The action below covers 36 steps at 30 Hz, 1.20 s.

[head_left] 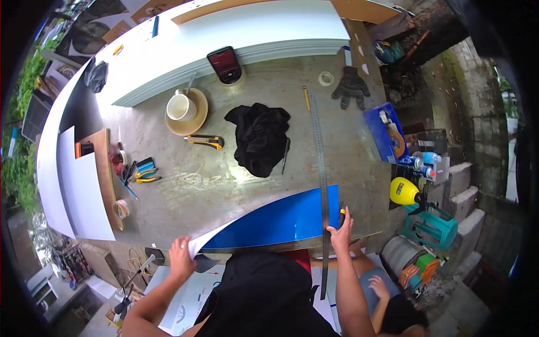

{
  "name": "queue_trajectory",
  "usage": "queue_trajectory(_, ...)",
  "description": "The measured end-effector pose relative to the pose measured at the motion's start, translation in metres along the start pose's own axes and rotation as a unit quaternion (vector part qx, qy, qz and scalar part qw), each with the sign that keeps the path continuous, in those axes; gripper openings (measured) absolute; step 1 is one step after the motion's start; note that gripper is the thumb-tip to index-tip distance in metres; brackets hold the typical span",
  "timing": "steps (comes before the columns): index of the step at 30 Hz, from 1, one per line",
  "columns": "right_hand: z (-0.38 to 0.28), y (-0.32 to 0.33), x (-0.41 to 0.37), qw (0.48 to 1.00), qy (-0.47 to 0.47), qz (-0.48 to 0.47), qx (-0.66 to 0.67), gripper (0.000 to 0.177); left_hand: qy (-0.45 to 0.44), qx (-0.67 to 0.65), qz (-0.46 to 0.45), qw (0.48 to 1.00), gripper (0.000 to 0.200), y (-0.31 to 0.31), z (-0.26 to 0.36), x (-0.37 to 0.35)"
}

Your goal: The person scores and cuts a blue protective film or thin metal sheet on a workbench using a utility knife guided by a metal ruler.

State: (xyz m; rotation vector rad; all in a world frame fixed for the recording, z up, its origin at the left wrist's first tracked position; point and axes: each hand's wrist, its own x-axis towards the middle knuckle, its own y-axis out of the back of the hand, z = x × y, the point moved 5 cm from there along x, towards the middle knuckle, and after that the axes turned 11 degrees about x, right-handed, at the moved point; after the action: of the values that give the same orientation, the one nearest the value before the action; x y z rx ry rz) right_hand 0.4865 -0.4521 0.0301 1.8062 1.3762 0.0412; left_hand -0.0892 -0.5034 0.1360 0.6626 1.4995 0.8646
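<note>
A blue sheet (269, 220) with a white underside lies at the table's near edge, its left end curled up. My left hand (181, 258) is closed on that curled end. A long metal ruler (320, 151) lies across the sheet's right part and sticks out past the near edge. My right hand (341, 230) is beside the ruler at the sheet's right end, fingers closed round a dark tool with a yellow part (342, 215), mostly hidden. A crumpled black cloth (259, 139) lies mid-table, and a yellow utility knife (205, 141) is left of it.
On the metal table (185, 213) are a cup (181, 107) on a saucer, a phone (224, 65), pliers (147, 175), a grey glove (351, 89) and a blue tray (382, 136). White sheets (252, 33) are stacked behind. Another person (387, 297) sits at lower right.
</note>
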Motion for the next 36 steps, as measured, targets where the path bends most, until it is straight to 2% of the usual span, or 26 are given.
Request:
queue_trajectory(1,0.001,-0.001,0.000,1.000,-0.005,0.008,0.001,0.113,0.010,-0.016,0.005,1.000,0.076,0.015,-0.009,0.006)
queue_trajectory(3,0.002,-0.001,0.000,0.999,0.041,0.006,0.032,0.109,0.005,-0.010,0.058,0.998,0.067,0.028,-0.036,0.025)
queue_trajectory(5,0.008,-0.003,0.004,0.996,0.073,0.029,0.034,0.103,0.025,-0.032,0.072,0.997,0.049,0.024,-0.075,0.055)
queue_trajectory(6,0.009,-0.004,0.004,0.996,0.073,0.026,0.049,0.102,0.020,-0.020,0.130,0.991,0.044,0.026,-0.095,0.067)
queue_trajectory(7,0.014,-0.008,0.001,0.996,0.044,0.026,0.078,0.102,0.050,0.007,0.095,0.994,0.048,0.037,-0.109,0.083)
queue_trajectory(8,0.016,-0.009,0.000,0.995,0.060,0.019,0.077,0.102,0.036,0.036,0.138,0.989,0.049,0.033,-0.138,0.101)
queue_trajectory(9,0.012,-0.004,-0.005,0.995,0.042,0.019,0.088,0.102,0.058,0.092,0.144,0.984,0.054,0.020,-0.170,0.126)
queue_trajectory(10,0.007,0.001,-0.011,0.997,0.007,0.016,0.078,0.102,0.097,0.140,0.120,0.978,0.061,0.048,-0.141,0.131)
queue_trajectory(11,0.005,0.001,-0.013,0.997,-0.025,0.004,0.073,0.103,0.091,0.189,0.126,0.970,0.065,0.039,-0.157,0.154)
queue_trajectory(12,0.008,0.000,-0.014,0.998,-0.012,0.019,0.057,0.104,0.089,0.316,0.148,0.933,0.052,0.041,-0.142,0.168)
queue_trajectory(13,0.008,0.000,-0.013,0.999,0.004,0.026,0.043,0.104,0.093,0.304,0.117,0.941,0.073,0.040,-0.127,0.185)
queue_trajectory(15,0.013,-0.004,-0.007,0.999,-0.024,0.014,0.046,0.106,-0.024,0.299,0.341,0.891,0.046,0.070,-0.059,0.187)
queue_trajectory(16,0.014,-0.005,-0.007,0.999,-0.018,0.013,0.043,0.107,-0.043,0.200,0.320,0.925,0.047,0.057,-0.058,0.209)
queue_trajectory(17,0.013,-0.008,-0.006,0.999,-0.011,0.009,0.042,0.107,-0.059,0.102,0.294,0.948,0.066,0.041,-0.056,0.229)
queue_trajectory(20,0.013,-0.008,-0.007,0.999,-0.012,0.012,0.052,0.107,-0.111,-0.016,0.221,0.969,0.062,0.057,0.042,0.222)
queue_trajectory(21,0.014,-0.008,-0.006,0.998,-0.013,0.013,0.054,0.108,-0.158,-0.038,0.227,0.960,0.061,0.055,0.061,0.224)
queue_trajectory(23,0.011,-0.006,-0.006,0.998,-0.017,0.005,0.058,0.106,-0.196,-0.066,0.246,0.947,0.061,0.057,0.092,0.228)
queue_trajectory(26,0.014,-0.007,-0.005,0.995,-0.002,0.024,0.095,0.104,-0.212,-0.140,0.254,0.933,0.059,0.052,0.108,0.244)
queue_trajectory(27,0.017,-0.009,-0.002,0.994,0.013,0.022,0.110,0.103,-0.188,-0.170,0.256,0.933,0.058,0.049,0.113,0.249)
queue_trajectory(29,0.013,-0.008,-0.002,0.995,0.022,0.035,0.091,0.102,-0.193,-0.183,0.258,0.929,0.053,0.078,0.142,0.237)
queue_trajectory(31,0.009,-0.007,0.000,0.997,0.025,0.021,0.068,0.105,-0.210,-0.198,0.289,0.913,0.058,0.087,0.151,0.244)
queue_trajectory(33,0.009,-0.007,0.000,0.998,0.018,0.019,0.050,0.108,-0.162,-0.249,0.283,0.912,0.060,0.096,0.160,0.259)
queue_trajectory(34,0.004,-0.011,0.002,0.998,0.032,-0.006,0.047,0.108,-0.146,-0.275,0.295,0.903,0.060,0.104,0.163,0.266)
queue_trajectory(36,0.004,-0.003,0.002,0.999,0.028,0.017,0.012,0.112,-0.118,-0.344,0.332,0.870,0.061,0.116,0.168,0.285)
